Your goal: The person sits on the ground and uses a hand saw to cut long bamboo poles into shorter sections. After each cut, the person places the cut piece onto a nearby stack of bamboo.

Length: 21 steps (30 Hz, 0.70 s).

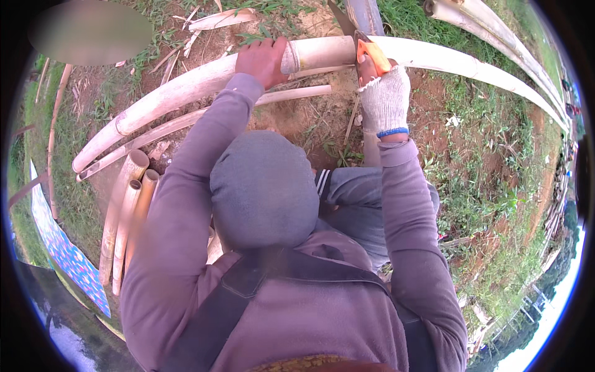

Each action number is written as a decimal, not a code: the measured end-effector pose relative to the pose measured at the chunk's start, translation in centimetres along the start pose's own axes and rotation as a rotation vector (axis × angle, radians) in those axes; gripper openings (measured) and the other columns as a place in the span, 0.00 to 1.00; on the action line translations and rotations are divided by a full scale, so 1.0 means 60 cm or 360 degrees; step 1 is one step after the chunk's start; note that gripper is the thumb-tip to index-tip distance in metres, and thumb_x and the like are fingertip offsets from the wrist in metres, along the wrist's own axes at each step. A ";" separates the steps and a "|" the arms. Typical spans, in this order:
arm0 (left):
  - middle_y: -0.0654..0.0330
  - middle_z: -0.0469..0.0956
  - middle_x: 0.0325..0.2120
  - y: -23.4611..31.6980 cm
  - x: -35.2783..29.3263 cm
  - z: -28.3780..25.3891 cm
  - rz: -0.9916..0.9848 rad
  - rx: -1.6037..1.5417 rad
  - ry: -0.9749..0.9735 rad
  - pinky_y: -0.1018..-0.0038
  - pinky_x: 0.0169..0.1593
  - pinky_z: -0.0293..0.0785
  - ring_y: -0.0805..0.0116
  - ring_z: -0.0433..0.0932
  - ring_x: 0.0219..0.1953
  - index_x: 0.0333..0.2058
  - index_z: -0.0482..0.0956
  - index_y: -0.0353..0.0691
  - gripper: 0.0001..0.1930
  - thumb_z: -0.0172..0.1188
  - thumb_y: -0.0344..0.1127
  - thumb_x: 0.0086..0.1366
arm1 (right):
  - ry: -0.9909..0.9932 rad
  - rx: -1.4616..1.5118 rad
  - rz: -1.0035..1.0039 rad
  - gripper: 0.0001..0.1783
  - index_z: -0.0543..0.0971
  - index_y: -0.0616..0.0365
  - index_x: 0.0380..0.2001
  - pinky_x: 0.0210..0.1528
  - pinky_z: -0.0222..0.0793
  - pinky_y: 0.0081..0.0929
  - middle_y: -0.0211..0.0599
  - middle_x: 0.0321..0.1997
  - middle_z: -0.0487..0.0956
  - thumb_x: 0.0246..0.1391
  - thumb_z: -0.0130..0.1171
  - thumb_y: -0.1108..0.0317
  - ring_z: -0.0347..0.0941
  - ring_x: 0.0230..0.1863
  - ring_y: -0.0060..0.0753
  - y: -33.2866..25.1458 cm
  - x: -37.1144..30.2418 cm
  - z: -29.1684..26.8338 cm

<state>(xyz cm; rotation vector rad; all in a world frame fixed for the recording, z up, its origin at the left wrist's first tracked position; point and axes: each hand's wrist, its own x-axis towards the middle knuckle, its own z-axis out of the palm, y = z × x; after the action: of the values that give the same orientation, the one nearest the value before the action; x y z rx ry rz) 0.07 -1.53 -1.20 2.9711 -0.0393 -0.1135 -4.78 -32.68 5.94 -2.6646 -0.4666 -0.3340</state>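
On bamboo pole (186, 85): L hand (263, 62) clasping it; R hand (385, 93) grips orange saw hdl (374, 56).

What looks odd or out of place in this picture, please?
Only the right hand wears a glove, with its fingers poking out; the left hand, on the bamboo pole, is bare. That mismatch looks odd beside a saw.

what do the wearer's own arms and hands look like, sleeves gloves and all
Both arms wear long, plain purplish-grey sleeves. The left hand is bare. The right hand wears an off-white knitted glove with a blue-edged cuff; its fingers show uncovered.
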 end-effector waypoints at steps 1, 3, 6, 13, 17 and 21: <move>0.52 0.82 0.56 -0.007 0.019 -0.014 -0.0022 0.0035 -0.0020 0.49 0.64 0.76 0.48 0.81 0.61 0.62 0.73 0.48 0.43 0.83 0.52 0.50 | 0.0146 -0.0188 -0.0253 0.12 0.79 0.61 0.49 0.32 0.76 0.41 0.51 0.39 0.82 0.71 0.59 0.63 0.80 0.31 0.49 0.017 0.048 0.037; 0.51 0.82 0.56 -0.015 0.002 0.004 -0.0006 0.0014 0.0056 0.49 0.63 0.77 0.48 0.81 0.61 0.63 0.72 0.48 0.43 0.83 0.52 0.50 | 0.0196 -0.0221 -0.0347 0.14 0.80 0.61 0.47 0.32 0.75 0.41 0.49 0.34 0.82 0.72 0.59 0.60 0.79 0.29 0.47 0.006 0.060 0.037; 0.51 0.82 0.56 -0.030 0.005 -0.006 -0.0110 0.0052 -0.0097 0.49 0.64 0.76 0.48 0.81 0.61 0.64 0.71 0.46 0.44 0.83 0.52 0.51 | -0.0100 0.0867 0.0531 0.12 0.79 0.62 0.41 0.30 0.72 0.33 0.40 0.30 0.82 0.71 0.66 0.63 0.80 0.29 0.33 -0.037 -0.056 -0.057; 0.50 0.82 0.57 -0.025 0.005 0.025 -0.0027 0.0060 0.0086 0.49 0.65 0.75 0.47 0.80 0.62 0.64 0.71 0.45 0.43 0.82 0.52 0.53 | -0.0088 0.1311 0.0777 0.12 0.78 0.65 0.49 0.40 0.80 0.29 0.41 0.42 0.85 0.73 0.61 0.65 0.83 0.38 0.30 -0.019 -0.117 -0.070; 0.50 0.81 0.57 -0.019 0.023 0.002 0.0015 0.0016 0.0046 0.49 0.65 0.75 0.47 0.80 0.62 0.64 0.71 0.47 0.43 0.82 0.51 0.53 | 0.0075 0.0595 0.0357 0.13 0.83 0.64 0.44 0.39 0.78 0.34 0.44 0.36 0.86 0.70 0.67 0.63 0.83 0.36 0.34 -0.019 0.133 0.082; 0.51 0.81 0.57 -0.029 -0.005 0.005 -0.0046 -0.0004 0.0016 0.49 0.64 0.75 0.48 0.80 0.62 0.64 0.71 0.47 0.43 0.83 0.50 0.53 | -0.0007 0.0680 0.0441 0.12 0.83 0.64 0.48 0.37 0.76 0.29 0.42 0.36 0.86 0.69 0.68 0.66 0.84 0.37 0.34 -0.053 0.072 0.038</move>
<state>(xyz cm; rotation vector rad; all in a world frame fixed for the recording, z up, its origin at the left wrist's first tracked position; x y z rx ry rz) -0.23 0.18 -1.75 2.9704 0.0046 -0.1018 -1.64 -27.81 6.36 -2.2710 -0.1421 -0.1259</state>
